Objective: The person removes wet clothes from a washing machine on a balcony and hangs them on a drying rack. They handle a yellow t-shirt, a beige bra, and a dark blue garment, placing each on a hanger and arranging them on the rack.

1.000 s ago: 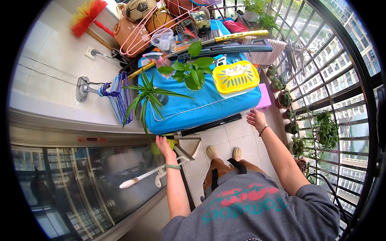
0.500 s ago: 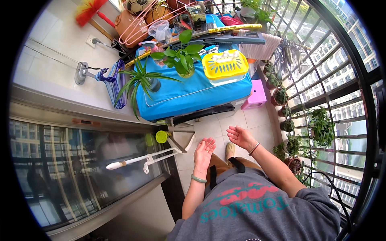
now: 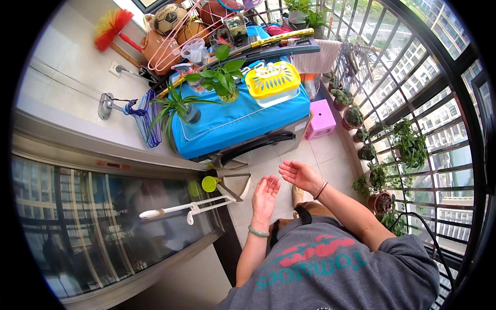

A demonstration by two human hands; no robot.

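Observation:
My left hand [image 3: 265, 199] is held palm up in front of my body, empty, its fingers stretched out. Close beside it, slightly farther out, my right hand [image 3: 301, 176] is also palm up with straight fingers and nothing in it. The two hands are apart by a small gap. Beyond them stands a chest-like block under a blue cover [image 3: 243, 121]. On that cover sit a yellow slotted basket [image 3: 274, 85] set in a clear tub with white pieces on it, a leafy plant in a glass [image 3: 227, 93], and a spiky plant in a jar [image 3: 191, 112].
A dustpan [image 3: 237, 186] and a white-handled brush [image 3: 170, 210] stand left of my hands by the glass door [image 3: 119, 222]. A pink stool [image 3: 321, 120] is beyond on the right. Potted plants [image 3: 381, 202] line the railing. Balls, pink hangers [image 3: 178, 58] and a duster [image 3: 114, 28] crowd the back.
My hands have come closer together, the right one moving left toward the other. The view has shifted a little; the things on the blue cover stay in place.

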